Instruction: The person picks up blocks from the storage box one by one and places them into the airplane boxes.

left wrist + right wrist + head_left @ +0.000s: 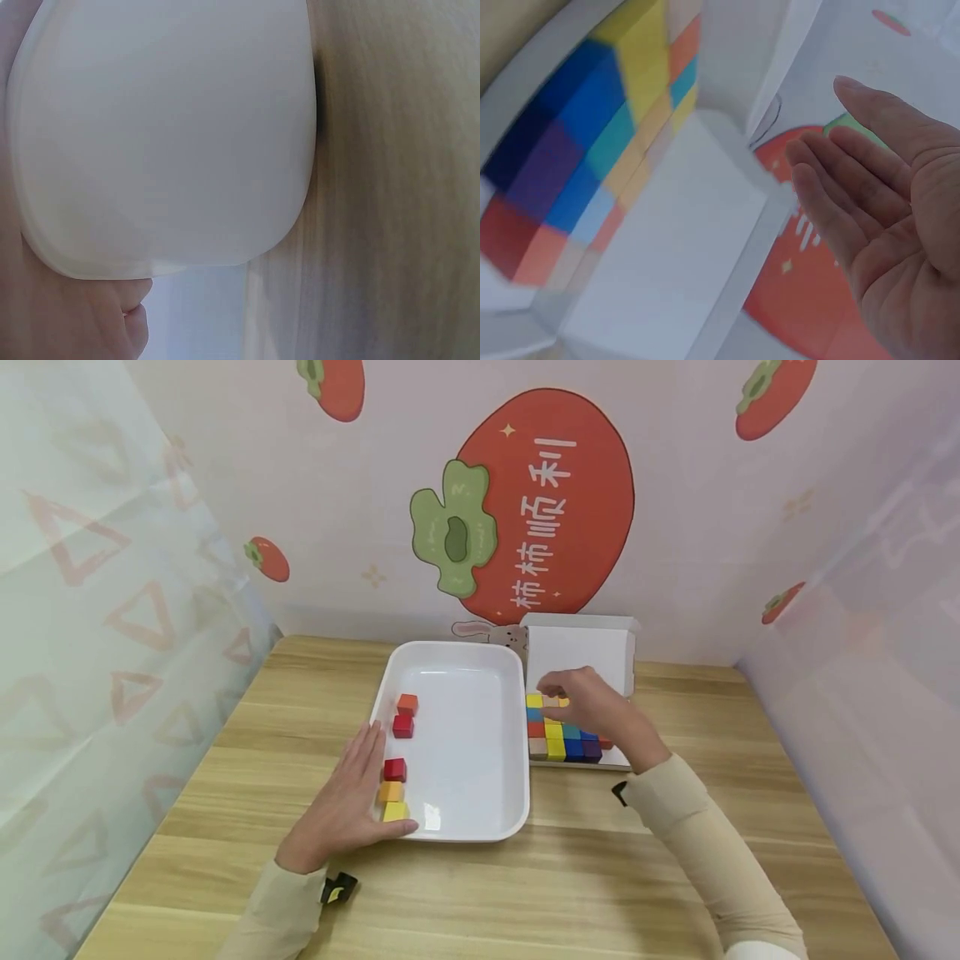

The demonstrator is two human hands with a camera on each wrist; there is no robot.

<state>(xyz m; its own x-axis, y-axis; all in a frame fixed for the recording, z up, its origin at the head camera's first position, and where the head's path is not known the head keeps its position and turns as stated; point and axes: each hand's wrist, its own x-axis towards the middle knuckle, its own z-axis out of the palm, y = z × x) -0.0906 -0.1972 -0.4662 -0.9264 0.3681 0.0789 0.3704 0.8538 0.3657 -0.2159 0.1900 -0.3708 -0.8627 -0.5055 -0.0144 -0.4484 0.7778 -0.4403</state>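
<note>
My left hand point(341, 797) rests along the left rim of a white tray point(461, 735), fingers straight and thumb stretched over the near-left corner. Inside the tray, along its left side, lie an orange block point(407, 703), two red blocks point(402, 726), an orange-yellow block point(391, 791) and a yellow block point(395, 812). Above a white box of coloured blocks point(555, 748) hovers my right hand point(588, 700). In the right wrist view that hand point(885, 202) has loosely bent fingers, thumb apart, and nothing between them. The left wrist view shows the tray's outer wall point(165, 142).
The box's raised white lid point(581, 656) stands behind the blocks, near the patterned backdrop point(675, 527). Tray and box sit side by side on a wooden table point(600, 877). Fabric walls point(97, 610) border the table on both sides.
</note>
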